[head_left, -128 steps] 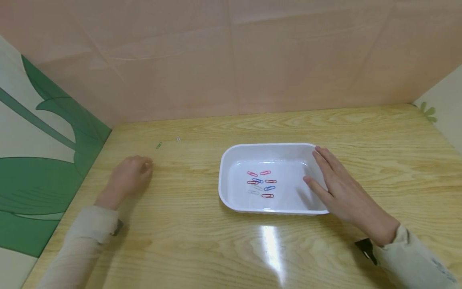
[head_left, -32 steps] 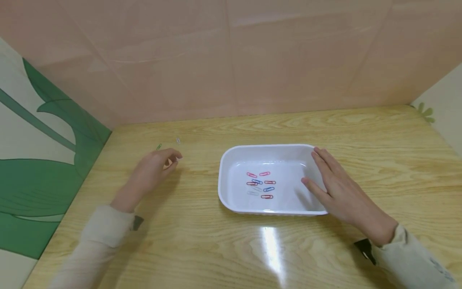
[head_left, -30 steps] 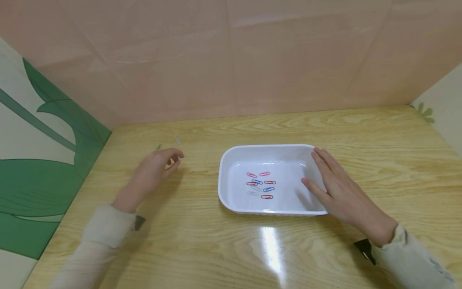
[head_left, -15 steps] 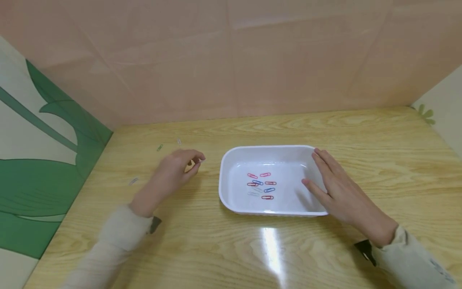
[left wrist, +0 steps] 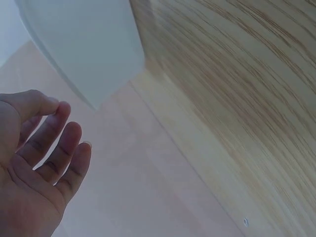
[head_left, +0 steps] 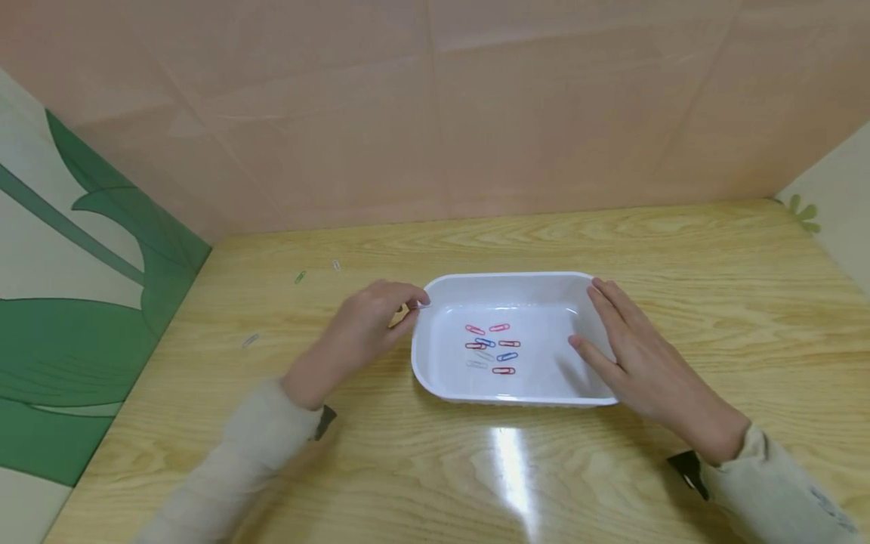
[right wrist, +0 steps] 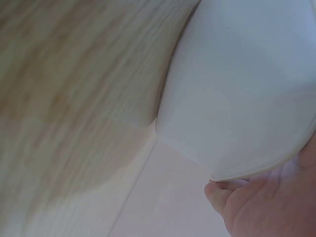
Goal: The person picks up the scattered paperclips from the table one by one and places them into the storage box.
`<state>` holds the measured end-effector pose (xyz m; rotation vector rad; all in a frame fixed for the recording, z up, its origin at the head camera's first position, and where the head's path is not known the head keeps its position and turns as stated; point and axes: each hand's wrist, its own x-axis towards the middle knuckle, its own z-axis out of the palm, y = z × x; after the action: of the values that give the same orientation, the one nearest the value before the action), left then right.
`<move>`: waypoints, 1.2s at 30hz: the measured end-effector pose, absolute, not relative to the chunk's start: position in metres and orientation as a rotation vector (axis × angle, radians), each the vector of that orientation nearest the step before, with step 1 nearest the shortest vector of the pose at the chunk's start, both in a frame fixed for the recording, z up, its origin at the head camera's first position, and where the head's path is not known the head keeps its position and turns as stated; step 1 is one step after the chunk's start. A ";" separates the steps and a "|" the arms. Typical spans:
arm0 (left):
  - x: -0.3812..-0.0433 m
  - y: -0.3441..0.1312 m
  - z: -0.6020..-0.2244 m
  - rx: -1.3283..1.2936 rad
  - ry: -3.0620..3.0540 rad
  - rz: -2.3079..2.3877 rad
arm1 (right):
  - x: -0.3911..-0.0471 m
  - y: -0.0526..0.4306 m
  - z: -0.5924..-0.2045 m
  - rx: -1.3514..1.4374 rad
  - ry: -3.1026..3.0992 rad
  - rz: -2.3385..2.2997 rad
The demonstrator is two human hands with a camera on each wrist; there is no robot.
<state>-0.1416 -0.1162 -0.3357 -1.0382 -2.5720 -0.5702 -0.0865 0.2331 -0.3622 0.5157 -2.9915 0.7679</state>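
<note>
At the left rim of a white plastic tray (head_left: pixel 544 385), my left hand (head_left: pixel 360 329) pinches a small pale paper clip (head_left: pixel 424 305) between thumb and index finger. In the left wrist view the thumb and index tips of that left hand (left wrist: pixel 39 153) meet just outside the tray wall (left wrist: pixel 89 49), and the clip is hidden. Red paper clips (head_left: pixel 504 371), blue paper clips (head_left: pixel 507 357), pink ones and pale ones lie on the tray's floor, several in all. My right hand (head_left: pixel 642 359) rests on the tray's right rim with straight fingers, the thumb over the inside.
On the wooden table (head_left: pixel 381 468), a green paper clip (head_left: pixel 300 277) and a white paper clip (head_left: pixel 336 265) lie at the back left. A greyish paper clip (head_left: pixel 251 340) lies nearer. A pinkish sheet (head_left: pixel 435 113) rises behind the table; patterned panels stand at both sides.
From the left part of the table, my left hand has moved right to the tray's left rim, carrying the pale paper clip. The greyish clip has come into sight. My right hand stays put.
</note>
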 end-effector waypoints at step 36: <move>-0.135 -0.051 -0.345 -1.236 -2.652 -0.630 | -0.086 0.234 -0.362 0.512 -2.990 0.748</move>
<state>-0.1351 -0.0512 -0.3452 -1.2362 -2.6521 -0.6303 -0.0861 0.2344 -0.3622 0.5123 -2.9900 0.7482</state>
